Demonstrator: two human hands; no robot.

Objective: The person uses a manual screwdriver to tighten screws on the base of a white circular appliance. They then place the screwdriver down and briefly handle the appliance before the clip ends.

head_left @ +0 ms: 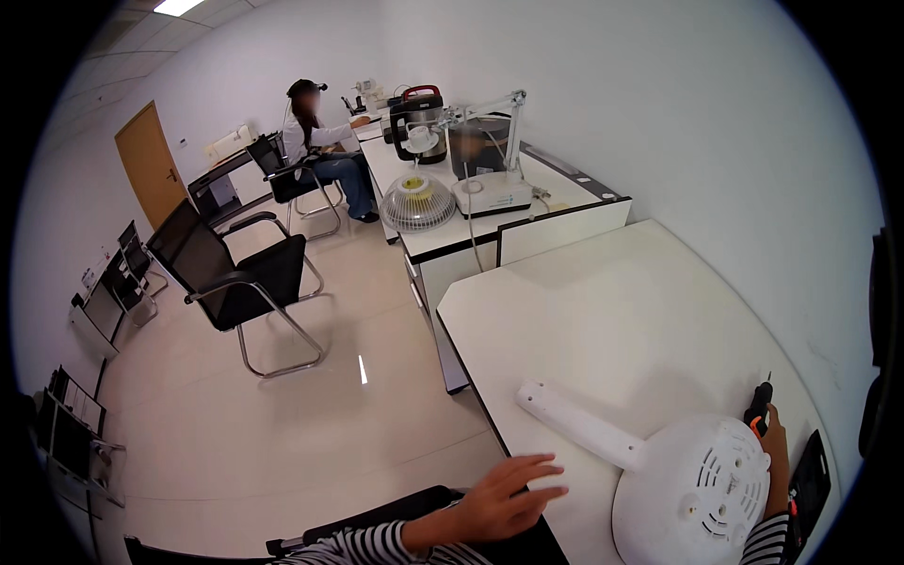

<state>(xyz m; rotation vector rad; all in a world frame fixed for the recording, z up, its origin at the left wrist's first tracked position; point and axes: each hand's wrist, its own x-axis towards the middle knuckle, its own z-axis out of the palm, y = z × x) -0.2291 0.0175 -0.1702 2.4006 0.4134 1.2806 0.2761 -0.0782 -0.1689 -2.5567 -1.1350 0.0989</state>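
A white plastic housing (692, 494) lies on the near table, its rounded, vented base toward me and its long neck pointing to the far left. Screw holes and slots show on the upturned face. At its right side my right hand (776, 450) is closed around a black-and-orange screwdriver (759, 403), whose thin bit points up and away from the housing. That hand is partly hidden behind the housing. My left hand (508, 497) hovers by the table's left edge with fingers apart and nothing in them, short of the housing.
A black case (810, 476) lies at the table's right edge by the wall. Beyond a low divider (565, 231), another desk carries a wire fan cage (417, 202), a jug-shaped appliance (419, 122) and a white lamp arm (517, 132). Black chairs (268, 273) stand left; a person (325, 155) sits farther back.
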